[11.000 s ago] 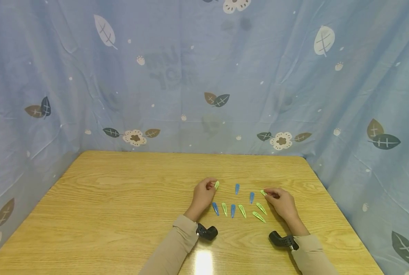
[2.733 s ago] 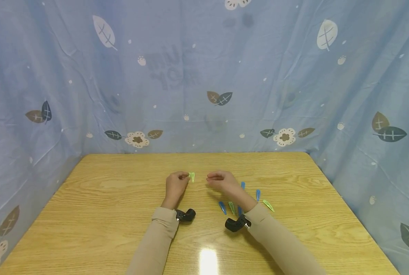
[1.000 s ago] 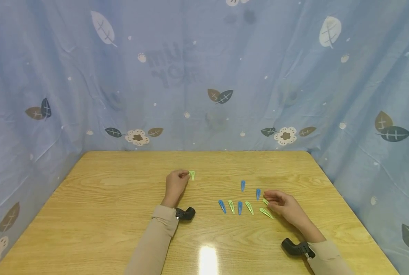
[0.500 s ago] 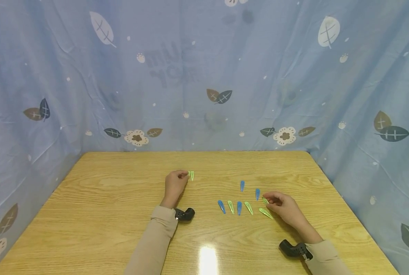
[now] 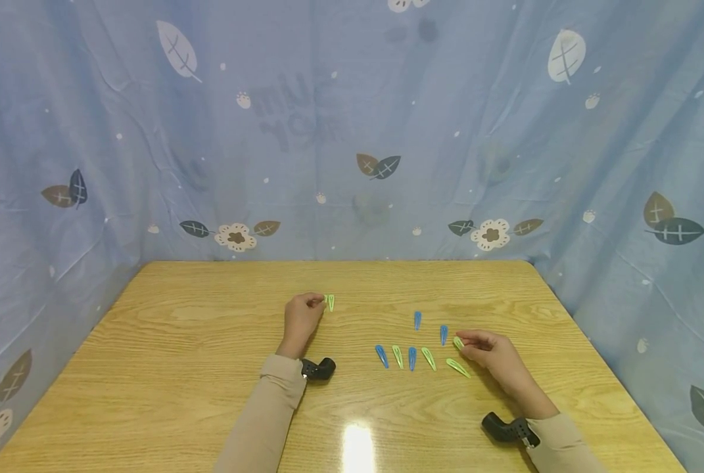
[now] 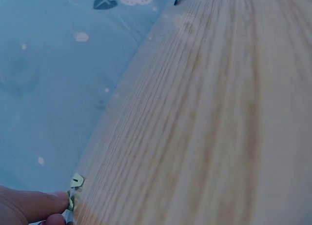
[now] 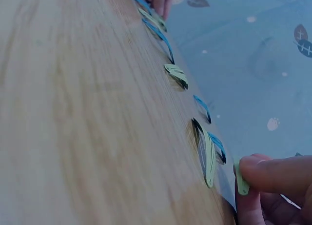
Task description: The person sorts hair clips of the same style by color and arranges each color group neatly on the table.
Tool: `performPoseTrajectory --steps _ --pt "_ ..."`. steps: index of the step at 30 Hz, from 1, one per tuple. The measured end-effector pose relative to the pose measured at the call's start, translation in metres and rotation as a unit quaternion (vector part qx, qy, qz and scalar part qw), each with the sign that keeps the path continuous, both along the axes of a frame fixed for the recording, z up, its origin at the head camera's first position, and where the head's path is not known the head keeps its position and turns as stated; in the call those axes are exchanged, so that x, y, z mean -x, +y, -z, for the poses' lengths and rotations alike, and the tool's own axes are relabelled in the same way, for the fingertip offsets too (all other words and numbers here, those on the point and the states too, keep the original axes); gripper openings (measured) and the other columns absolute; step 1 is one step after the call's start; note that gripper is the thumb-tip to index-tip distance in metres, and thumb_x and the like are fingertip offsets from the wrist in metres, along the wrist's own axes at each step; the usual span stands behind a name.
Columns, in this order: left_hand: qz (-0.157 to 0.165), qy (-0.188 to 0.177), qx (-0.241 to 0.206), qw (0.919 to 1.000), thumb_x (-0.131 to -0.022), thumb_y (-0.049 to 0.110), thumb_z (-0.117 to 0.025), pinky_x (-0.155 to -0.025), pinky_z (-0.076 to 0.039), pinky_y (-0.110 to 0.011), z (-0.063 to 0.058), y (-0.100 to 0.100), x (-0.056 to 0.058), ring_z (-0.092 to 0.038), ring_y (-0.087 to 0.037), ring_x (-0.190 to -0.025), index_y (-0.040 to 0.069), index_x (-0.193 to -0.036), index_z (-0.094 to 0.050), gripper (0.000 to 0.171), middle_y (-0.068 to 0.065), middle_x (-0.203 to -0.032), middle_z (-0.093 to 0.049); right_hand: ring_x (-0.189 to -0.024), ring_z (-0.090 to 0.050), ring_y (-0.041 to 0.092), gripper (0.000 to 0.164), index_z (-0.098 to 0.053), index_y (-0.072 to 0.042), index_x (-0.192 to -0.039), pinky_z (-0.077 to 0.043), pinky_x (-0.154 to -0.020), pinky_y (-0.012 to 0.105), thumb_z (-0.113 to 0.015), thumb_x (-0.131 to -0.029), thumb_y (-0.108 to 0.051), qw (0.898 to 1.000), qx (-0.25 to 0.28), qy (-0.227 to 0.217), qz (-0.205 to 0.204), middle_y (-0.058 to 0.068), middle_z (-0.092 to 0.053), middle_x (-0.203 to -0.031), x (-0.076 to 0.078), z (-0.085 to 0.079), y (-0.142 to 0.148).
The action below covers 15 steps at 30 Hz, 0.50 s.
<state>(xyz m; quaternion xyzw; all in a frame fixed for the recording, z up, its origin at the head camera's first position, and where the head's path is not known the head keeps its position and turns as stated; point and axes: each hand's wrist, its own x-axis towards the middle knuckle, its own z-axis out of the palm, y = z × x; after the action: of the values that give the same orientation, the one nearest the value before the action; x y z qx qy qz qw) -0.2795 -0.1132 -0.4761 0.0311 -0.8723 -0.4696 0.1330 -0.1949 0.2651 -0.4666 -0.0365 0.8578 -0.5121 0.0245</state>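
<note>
My left hand (image 5: 302, 322) rests at the back of the table, thumb and finger pinching a light green snap hair clip (image 6: 71, 203). Right beside it lies a second green clip (image 5: 330, 303). Over on the right, my right hand (image 5: 496, 358) pinches another green hair clip (image 7: 242, 178) between thumb and forefinger. Close below that hand lies a green clip (image 5: 458, 367). To its left are a blue clip (image 5: 444, 335), a further blue clip (image 5: 418, 320), and a front row mixing blue clips (image 5: 412, 359) and green clips (image 5: 428, 359).
The wooden table (image 5: 168, 368) ends at the back against a blue patterned curtain (image 5: 304, 131), which also hangs along both sides. A black wrist camera (image 5: 319, 369) sits on the left wrist, and a similar black camera (image 5: 505, 430) on the right.
The left hand carried its clip leftward from the group; a second green clip now lies beside it. The right hand, near the left one 2.7 s ago, returned rightward and took up a green clip.
</note>
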Motion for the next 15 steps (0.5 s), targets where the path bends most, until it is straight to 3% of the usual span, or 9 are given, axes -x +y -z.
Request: performPoseTrajectory --steps 6,15 --pt "0.001 0.002 0.001 1.0 -0.084 0.009 -0.069 -0.067 -0.049 -0.033 -0.0006 -0.0008 0.0003 -0.061 -0.02 -0.076 0.002 -0.096 -0.074 0.014 -0.01 -0.083 -0.068 -0.089 -0.056 0.002 0.04 -0.058 0.005 -0.125 -0.052 -0.073 0.023 -0.064 -0.089 -0.012 0.998 0.051 -0.029 0.002 0.018 -0.06 -0.115 0.002 -0.0004 0.0001" --pt "0.005 -0.002 0.0 1.0 -0.085 0.009 -0.069 -0.066 -0.049 -0.032 -0.0003 -0.0005 0.0008 -0.061 -0.02 -0.076 0.002 -0.097 -0.074 0.015 -0.01 -0.083 -0.068 -0.088 -0.057 0.003 0.042 -0.055 0.007 -0.127 -0.052 -0.072 0.023 -0.063 -0.09 -0.011 0.996 0.08 -0.037 -0.001 0.01 -0.061 -0.107 -0.0021 -0.006 -0.0048"
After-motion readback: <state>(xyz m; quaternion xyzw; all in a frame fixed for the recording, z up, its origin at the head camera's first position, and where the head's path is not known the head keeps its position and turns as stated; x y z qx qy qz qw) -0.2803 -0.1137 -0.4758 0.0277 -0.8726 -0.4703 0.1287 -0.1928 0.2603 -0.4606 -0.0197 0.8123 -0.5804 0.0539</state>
